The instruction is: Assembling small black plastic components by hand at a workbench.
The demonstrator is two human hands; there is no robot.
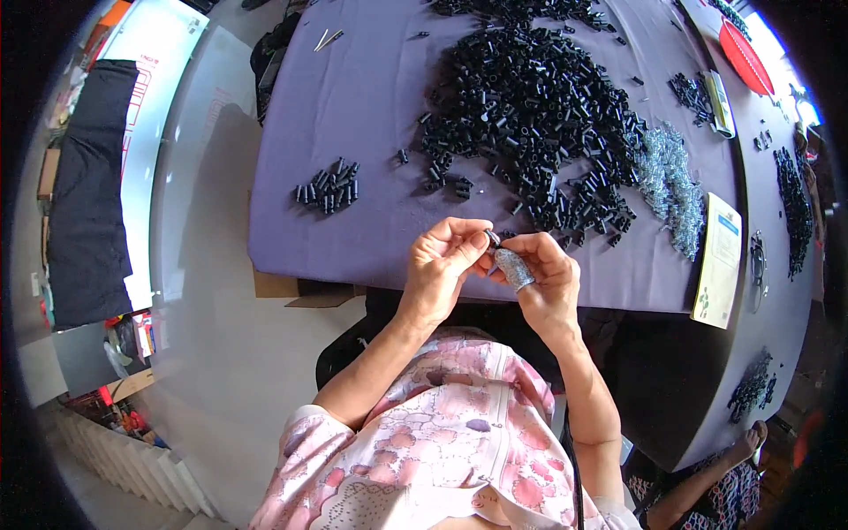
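Just over the table's near edge, my left hand and my right hand meet fingertip to fingertip. Between them they pinch a small black cylindrical piece, mostly covered by the fingers. A silver-grey wrap covers my right thumb. Beyond my hands spreads a big heap of short black tube-like pieces. To its right lies a band of small clear pieces. A smaller cluster of black pieces sits to the left of my hands.
A purple cloth covers the table. A yellowish booklet lies at its right edge. On the adjoining table are eyeglasses, a red basket and more black pieces. Another person's arm shows at lower right.
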